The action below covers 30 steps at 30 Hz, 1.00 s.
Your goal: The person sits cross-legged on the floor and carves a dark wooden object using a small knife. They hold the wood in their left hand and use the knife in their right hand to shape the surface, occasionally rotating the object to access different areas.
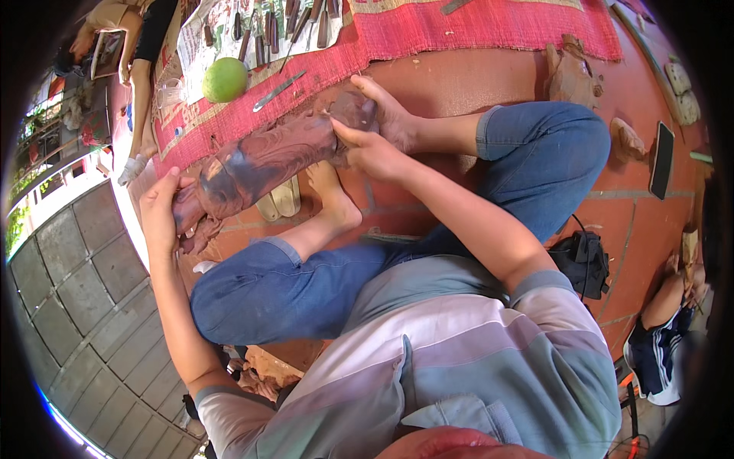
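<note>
A long, dark brown carved wooden piece (283,153), with wavy grooves and blackened patches, lies slanted across the space in front of my crossed legs. My left hand (160,205) is closed around its narrower left end. At its right end my right hand (371,155) grips the wood, thumb along the upper side. My bare right foot (391,115) rests against that same end. The undersides of the carving, and most of my right fingers, are hidden.
Beyond the carving, a red woven mat (428,34) bears a green round fruit (225,80), a flat metal blade (279,90) and several wooden-handled carving tools (271,30). A phone (661,161) and black bag (581,264) lie on the tiles at right. Other people sit far left and right.
</note>
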Each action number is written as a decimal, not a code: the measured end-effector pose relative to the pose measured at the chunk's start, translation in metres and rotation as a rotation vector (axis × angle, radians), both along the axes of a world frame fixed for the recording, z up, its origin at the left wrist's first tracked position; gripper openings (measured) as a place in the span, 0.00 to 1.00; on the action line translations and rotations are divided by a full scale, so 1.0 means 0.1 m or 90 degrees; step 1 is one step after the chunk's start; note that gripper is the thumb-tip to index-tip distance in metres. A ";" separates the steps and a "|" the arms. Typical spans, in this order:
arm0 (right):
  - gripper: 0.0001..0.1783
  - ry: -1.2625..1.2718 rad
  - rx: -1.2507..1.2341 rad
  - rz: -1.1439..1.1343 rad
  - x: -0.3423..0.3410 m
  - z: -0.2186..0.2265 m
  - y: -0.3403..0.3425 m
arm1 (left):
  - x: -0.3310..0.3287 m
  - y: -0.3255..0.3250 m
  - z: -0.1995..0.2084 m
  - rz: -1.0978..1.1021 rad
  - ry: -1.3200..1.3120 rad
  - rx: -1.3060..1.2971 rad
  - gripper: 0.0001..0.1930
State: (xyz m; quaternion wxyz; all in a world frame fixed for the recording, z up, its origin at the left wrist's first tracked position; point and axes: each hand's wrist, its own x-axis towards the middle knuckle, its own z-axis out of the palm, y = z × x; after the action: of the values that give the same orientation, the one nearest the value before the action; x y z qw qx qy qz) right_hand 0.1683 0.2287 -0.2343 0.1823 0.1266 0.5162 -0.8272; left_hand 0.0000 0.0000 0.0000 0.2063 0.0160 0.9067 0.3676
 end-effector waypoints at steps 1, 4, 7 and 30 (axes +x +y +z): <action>0.39 -0.038 -0.043 -0.022 0.13 -0.03 -0.09 | 0.04 -0.03 -0.04 0.010 -0.019 -0.001 0.16; 0.37 0.067 0.146 -0.069 -0.34 -0.14 0.26 | -0.03 0.23 0.03 0.004 0.022 0.056 0.16; 0.36 0.039 0.342 -0.028 -0.41 0.00 0.20 | 0.02 0.14 0.04 -0.011 0.029 0.019 0.16; 0.26 0.028 0.324 -0.060 0.96 0.09 0.54 | 0.36 -0.16 0.11 -0.204 0.149 -0.129 0.12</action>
State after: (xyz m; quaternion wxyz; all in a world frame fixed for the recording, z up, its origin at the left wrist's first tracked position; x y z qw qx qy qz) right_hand 0.2646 0.2824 -0.2258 0.0943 0.1741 0.7050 -0.6810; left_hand 0.0359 -0.0161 0.0111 0.1564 0.1818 0.9425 0.2329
